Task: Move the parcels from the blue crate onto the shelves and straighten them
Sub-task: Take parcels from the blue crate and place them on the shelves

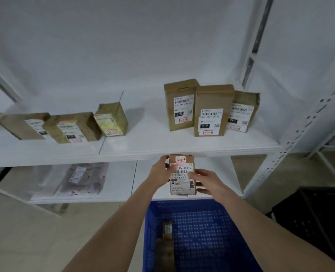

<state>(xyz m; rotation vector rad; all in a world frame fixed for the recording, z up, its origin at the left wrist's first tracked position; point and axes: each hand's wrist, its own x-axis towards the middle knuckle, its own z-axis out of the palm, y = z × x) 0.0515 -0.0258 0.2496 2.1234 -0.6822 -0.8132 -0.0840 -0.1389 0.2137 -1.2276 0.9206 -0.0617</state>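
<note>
Gripping parcel (182,185) between left hand (159,172) and right hand (208,180), fingers (192,175) curled round it; best stood upright on shelf (153,143), label forward.

crate (202,232) below shelves (143,150)

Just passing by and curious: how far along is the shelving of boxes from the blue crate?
Done: three upright boxes stand on the right of the upper shelf. In hand: the left hand and right hand hold a box marked 3-3-9 in front of the shelves. Left: at least one parcel lies in the blue crate, and the leaning boxes on the shelf's left probably need straightening.
</note>
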